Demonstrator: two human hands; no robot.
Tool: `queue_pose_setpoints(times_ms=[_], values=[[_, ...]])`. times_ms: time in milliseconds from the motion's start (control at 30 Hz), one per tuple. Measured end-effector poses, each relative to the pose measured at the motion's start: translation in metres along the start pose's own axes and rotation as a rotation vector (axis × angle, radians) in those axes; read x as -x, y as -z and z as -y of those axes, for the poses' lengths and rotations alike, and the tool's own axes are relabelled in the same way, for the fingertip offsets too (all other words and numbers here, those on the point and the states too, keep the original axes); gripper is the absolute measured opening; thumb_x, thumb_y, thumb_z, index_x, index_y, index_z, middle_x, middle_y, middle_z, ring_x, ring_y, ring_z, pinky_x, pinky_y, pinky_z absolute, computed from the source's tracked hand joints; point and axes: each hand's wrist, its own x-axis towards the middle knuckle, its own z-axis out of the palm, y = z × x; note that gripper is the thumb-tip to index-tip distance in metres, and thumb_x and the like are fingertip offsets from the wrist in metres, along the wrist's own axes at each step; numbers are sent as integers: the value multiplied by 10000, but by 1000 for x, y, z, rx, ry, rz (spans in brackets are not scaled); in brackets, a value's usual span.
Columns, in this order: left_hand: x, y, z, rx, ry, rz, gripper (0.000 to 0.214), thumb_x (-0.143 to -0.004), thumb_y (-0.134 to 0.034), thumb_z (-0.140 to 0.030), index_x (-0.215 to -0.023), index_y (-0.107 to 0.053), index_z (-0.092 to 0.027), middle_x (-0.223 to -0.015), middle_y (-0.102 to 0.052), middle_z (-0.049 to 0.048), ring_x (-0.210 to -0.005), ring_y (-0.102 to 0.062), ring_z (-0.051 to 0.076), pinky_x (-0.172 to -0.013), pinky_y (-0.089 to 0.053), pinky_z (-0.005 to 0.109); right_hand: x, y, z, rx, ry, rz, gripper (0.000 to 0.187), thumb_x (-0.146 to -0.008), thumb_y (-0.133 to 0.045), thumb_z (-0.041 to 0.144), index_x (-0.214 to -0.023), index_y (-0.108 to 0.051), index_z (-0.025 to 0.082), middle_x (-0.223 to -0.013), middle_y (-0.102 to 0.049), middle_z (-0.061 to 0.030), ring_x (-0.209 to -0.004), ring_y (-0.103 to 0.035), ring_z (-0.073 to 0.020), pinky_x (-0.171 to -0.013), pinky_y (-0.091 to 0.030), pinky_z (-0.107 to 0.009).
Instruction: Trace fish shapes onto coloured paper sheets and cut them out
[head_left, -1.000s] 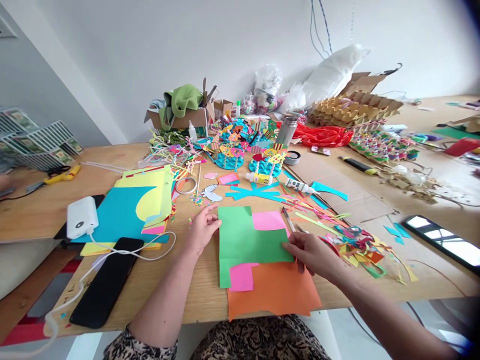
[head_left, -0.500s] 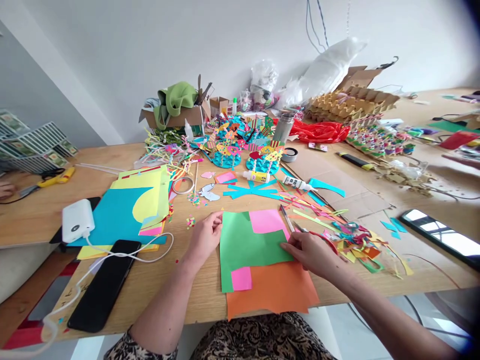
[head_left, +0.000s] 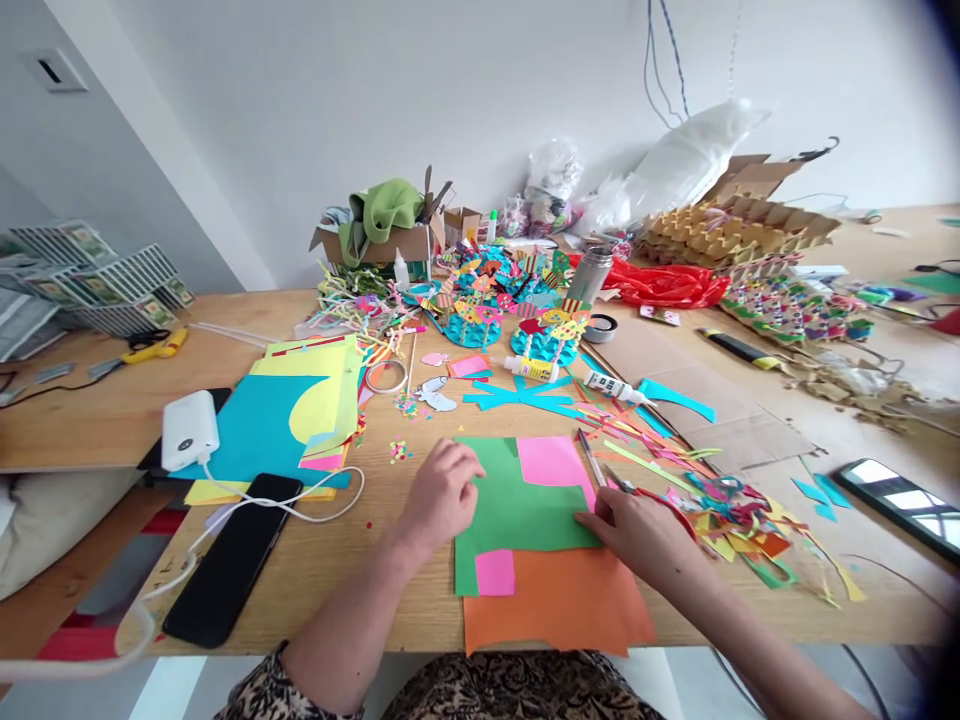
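Observation:
A green paper sheet (head_left: 517, 510) lies on the wooden table in front of me, over an orange sheet (head_left: 559, 600) and beside pink paper pieces (head_left: 553, 460). My left hand (head_left: 442, 495) rests on the green sheet's left edge with its fingers curled down onto the paper. My right hand (head_left: 634, 530) pinches the green sheet's right edge near the lower corner, fingers pressed together. A pen (head_left: 591, 458) lies just beyond my right hand.
Coloured paper scraps (head_left: 720, 500) pile up to the right. A stack of blue and yellow sheets (head_left: 285, 415), a white power bank (head_left: 191, 430) and a black phone (head_left: 232, 560) lie left. Glue bottles (head_left: 536, 368), paper craft models (head_left: 517, 300) and boxes fill the back. A tablet (head_left: 900, 495) sits far right.
My left hand has slid from the green sheet's top left corner down onto its left side. My right hand stays on the right edge. The view has shifted a little.

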Motion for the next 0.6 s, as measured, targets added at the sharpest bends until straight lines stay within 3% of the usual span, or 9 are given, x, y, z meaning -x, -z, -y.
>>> queue_pose_setpoints(times_ms=[133,267,400,500,600], values=[[6,-11,-15,98,-226,240,318,-676,-481,14,-846,-678,-169,-930,-632,60,-936,-518,197,-867,-456,322,2,8,9,85,-14,24,251,-899,-512,387,-750,-590,200,-750,-700,-97,-765,-667,-289,-539,-297,-298],[9,-16,-16,0,-230,422,288,-724,-501,-23,-888,-680,-177,-969,-637,47,-928,-513,195,-850,-443,327,2,9,10,123,-18,54,224,-905,-514,349,-781,-608,187,-777,-703,-113,-766,-671,-295,-539,-276,-296],[9,-17,-14,-58,-209,471,242,-783,-523,-40,-897,-681,-184,-974,-642,36,-943,-522,190,-844,-425,330,-12,20,15,5,65,-6,219,-885,-541,359,-757,-602,192,-714,-684,-73,-677,-637,-235,-541,-280,-286],[9,-18,-14,-70,-199,479,217,-804,-546,-57,-908,-685,-188,-977,-643,37,-970,-523,191,-844,-419,327,-39,39,42,-176,219,-86,236,-892,-517,374,-766,-607,196,-682,-667,-31,-620,-590,-173,-548,-310,-269],[9,-20,-14,-71,-186,476,216,-803,-554,-60,-911,-689,-190,-975,-650,35,-984,-525,194,-843,-414,328,-78,51,90,-262,346,-96,208,-890,-526,354,-805,-631,195,-756,-690,-24,-680,-608,-158,-577,-357,-247]])
